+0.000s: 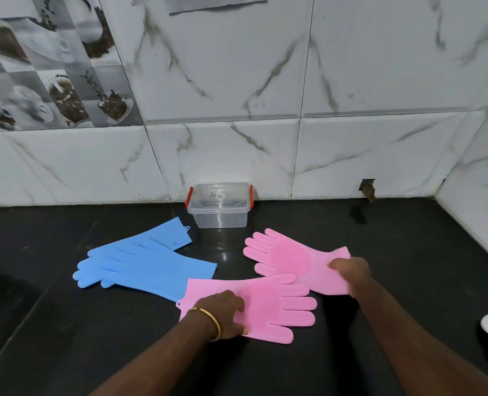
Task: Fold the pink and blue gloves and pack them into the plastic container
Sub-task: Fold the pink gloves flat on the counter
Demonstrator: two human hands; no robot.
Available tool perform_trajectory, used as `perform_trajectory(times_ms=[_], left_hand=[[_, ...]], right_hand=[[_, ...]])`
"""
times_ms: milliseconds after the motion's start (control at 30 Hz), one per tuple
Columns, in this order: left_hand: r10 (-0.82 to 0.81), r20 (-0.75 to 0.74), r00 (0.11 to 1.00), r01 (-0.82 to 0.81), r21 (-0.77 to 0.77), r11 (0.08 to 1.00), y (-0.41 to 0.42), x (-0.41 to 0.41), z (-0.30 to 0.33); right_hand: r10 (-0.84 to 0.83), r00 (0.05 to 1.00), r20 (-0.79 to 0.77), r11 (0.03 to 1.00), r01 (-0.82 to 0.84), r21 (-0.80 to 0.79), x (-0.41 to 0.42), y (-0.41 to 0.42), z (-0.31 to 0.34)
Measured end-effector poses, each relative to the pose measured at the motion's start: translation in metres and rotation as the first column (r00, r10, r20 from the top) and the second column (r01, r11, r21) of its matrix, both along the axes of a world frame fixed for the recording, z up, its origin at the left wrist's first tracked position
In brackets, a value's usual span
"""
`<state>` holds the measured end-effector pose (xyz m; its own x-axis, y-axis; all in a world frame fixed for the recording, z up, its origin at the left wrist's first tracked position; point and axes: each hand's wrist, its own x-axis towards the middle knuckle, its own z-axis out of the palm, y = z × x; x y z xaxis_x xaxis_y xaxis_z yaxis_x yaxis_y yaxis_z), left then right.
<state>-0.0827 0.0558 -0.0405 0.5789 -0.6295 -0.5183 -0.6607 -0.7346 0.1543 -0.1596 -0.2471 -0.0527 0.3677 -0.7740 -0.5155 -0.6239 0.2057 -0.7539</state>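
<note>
Black countertop (pixel 66 324) against marble wall tiles, clear plastic container (pixel 221 205) (orange latches) sits at the back edge. Blue gloves (pixel 140 262) lie overlapped left of centre. Left hand (pixel 223 315) presses flat on the near pink glove (pixel 254 304); right hand (pixel 351 274) pinches the far pink glove (pixel 291 261) by its cuff.
</note>
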Motion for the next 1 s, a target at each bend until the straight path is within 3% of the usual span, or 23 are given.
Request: perform_trajectory(times_ms=[133, 200, 267, 300, 367, 433, 500, 633, 767, 800, 900, 933, 1000], left_hand=[[0.006, 0.022, 1.0, -0.004, -0.082, 0.997, -0.019, 0.002, 0.02], [0.044, -0.013, 0.999, -0.046, -0.248, 0.968, -0.037, 0.006, 0.037], [0.168, -0.171, 0.971, -0.229, -0.445, 0.866, -0.057, 0.012, 0.058], [0.241, -0.335, 0.911, -0.39, -0.512, 0.765, -0.068, 0.016, 0.068], [0.286, -0.68, 0.675, -0.701, -0.471, 0.535, -0.091, 0.026, 0.089], [0.252, -0.841, 0.479, -0.843, -0.36, 0.399, -0.109, 0.038, 0.108], [0.244, -0.888, 0.39, -0.89, -0.295, 0.347, -0.121, 0.048, 0.122], [0.298, -0.856, 0.423, -0.899, -0.356, 0.254, -0.126, 0.057, 0.135], [0.411, -0.791, 0.454, -0.891, -0.397, 0.22, -0.116, 0.071, 0.142], [0.455, -0.747, 0.484, -0.874, -0.434, 0.217, -0.113, 0.077, 0.142], [0.517, -0.561, 0.646, -0.748, -0.601, 0.283, -0.102, 0.092, 0.15], [0.493, -0.526, 0.693, -0.704, -0.641, 0.307, -0.099, 0.094, 0.155], [0.412, -0.478, 0.776, -0.617, -0.711, 0.337, -0.092, 0.095, 0.169]], right_hand=[[0.093, 0.978, 0.189, 0.995, -0.088, -0.039, 0.021, 0.005, 0.032], [0.168, 0.949, 0.268, 0.986, -0.16, -0.052, 0.033, 0.012, 0.054], [0.236, 0.914, 0.33, 0.972, -0.229, -0.061, 0.046, 0.02, 0.072], [0.267, 0.895, 0.357, 0.963, -0.26, -0.068, 0.052, 0.025, 0.08], [0.346, 0.856, 0.383, 0.938, -0.325, -0.122, 0.064, 0.037, 0.093], [0.434, 0.822, 0.369, 0.9, -0.372, -0.229, 0.074, 0.049, 0.105], [0.501, 0.783, 0.367, 0.856, -0.388, -0.34, 0.079, 0.061, 0.115], [0.573, 0.697, 0.431, 0.816, -0.441, -0.373, 0.079, 0.079, 0.122], [0.496, 0.613, 0.615, 0.841, -0.515, -0.165, 0.07, 0.093, 0.124], [0.433, 0.612, 0.661, 0.875, -0.461, -0.146, 0.066, 0.1, 0.125], [0.215, 0.581, 0.785, 0.975, -0.086, -0.204, 0.048, 0.132, 0.115], [0.193, 0.556, 0.809, 0.979, -0.059, -0.193, 0.04, 0.145, 0.107], [0.271, 0.555, 0.787, 0.958, -0.235, -0.164, 0.028, 0.174, 0.094]])
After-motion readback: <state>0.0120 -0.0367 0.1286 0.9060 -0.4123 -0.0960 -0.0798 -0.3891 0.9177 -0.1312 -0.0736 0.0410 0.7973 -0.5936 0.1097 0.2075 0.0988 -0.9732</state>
